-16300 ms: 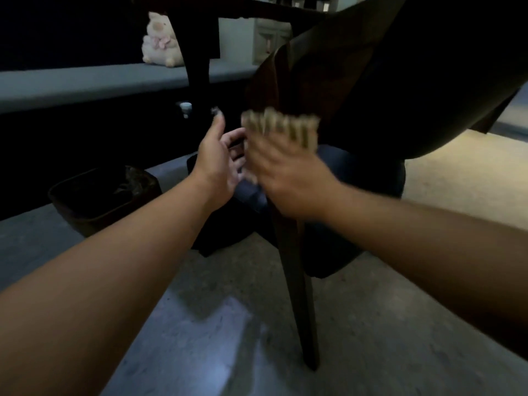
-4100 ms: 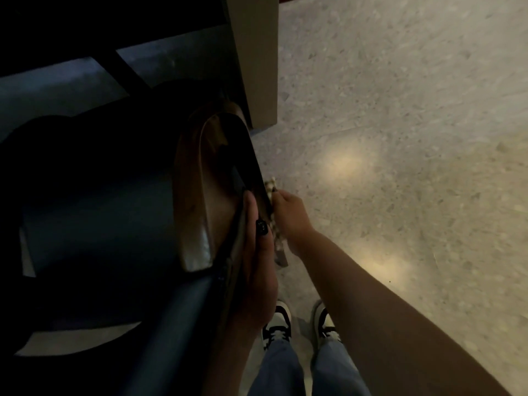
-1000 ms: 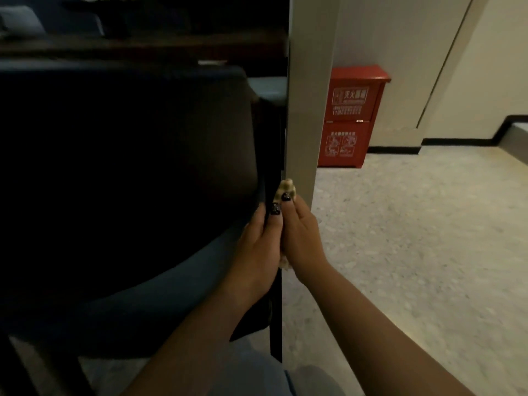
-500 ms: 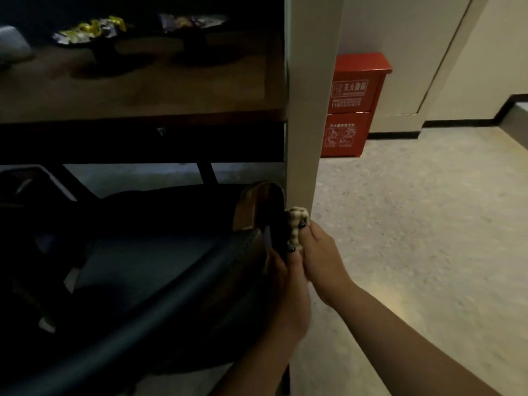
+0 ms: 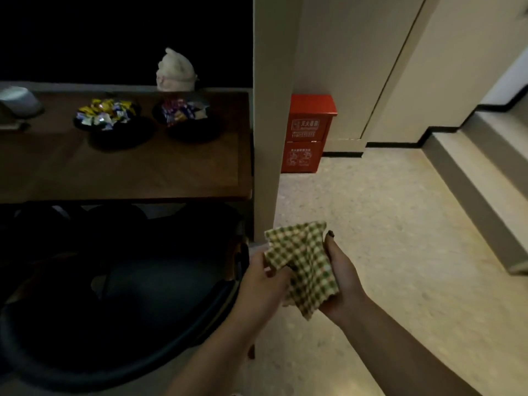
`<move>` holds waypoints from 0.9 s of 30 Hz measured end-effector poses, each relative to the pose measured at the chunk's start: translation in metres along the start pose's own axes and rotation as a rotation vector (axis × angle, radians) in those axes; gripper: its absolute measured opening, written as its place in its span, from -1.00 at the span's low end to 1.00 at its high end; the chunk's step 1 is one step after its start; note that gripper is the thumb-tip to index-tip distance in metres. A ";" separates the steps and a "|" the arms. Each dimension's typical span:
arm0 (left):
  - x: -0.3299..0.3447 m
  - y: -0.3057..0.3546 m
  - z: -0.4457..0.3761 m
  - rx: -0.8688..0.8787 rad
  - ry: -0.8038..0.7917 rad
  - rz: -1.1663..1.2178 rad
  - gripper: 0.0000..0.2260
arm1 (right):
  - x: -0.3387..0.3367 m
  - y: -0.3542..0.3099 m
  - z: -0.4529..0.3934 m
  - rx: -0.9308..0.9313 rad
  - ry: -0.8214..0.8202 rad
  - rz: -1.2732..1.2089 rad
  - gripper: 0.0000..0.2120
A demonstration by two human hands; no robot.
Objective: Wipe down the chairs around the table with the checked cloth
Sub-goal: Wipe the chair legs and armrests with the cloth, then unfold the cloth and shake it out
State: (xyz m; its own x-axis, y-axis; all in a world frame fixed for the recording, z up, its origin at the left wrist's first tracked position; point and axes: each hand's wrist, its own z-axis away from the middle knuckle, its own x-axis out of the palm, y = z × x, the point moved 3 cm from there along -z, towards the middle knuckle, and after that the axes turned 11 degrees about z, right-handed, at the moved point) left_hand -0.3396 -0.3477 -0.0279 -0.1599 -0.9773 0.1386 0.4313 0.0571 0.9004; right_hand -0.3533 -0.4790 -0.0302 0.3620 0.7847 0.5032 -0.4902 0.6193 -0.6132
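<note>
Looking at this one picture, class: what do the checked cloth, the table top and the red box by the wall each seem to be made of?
Checked cloth: soft woven fabric, matt; it folds and creases between the left hand and right hand.
Table top: probably wood or wood veneer, dull sheen; brown with faint grain lines.
Red box: likely painted metal, though plastic is possible; flat, smooth panels with crisp edges.

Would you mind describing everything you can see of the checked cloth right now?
The checked cloth is a soft fabric in a green and cream check, partly folded and rumpled, with corners sticking up. It is held in the air above the pale floor, just right of the dark chair. The left hand pinches its left edge, and the right hand grips its right side, thumb along the edge.
</note>
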 end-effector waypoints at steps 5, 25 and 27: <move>-0.005 0.093 0.051 0.345 0.013 -0.149 -0.86 | 0.053 -0.059 0.081 -0.211 -0.068 0.261 -0.63; -0.224 0.304 0.100 0.377 -0.159 0.461 -0.81 | 0.329 0.008 0.140 -1.401 0.117 1.822 -0.45; -0.263 0.309 0.091 0.382 -0.118 0.487 -0.83 | 0.331 0.024 0.125 -1.253 0.205 1.742 -0.52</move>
State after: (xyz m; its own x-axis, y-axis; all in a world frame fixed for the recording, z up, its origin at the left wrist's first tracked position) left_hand -0.2457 -0.0542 0.2511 -0.1310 -0.7933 0.5945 0.1352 0.5798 0.8035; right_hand -0.3444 -0.2073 0.1978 0.3424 0.3625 -0.8668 0.2788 -0.9202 -0.2747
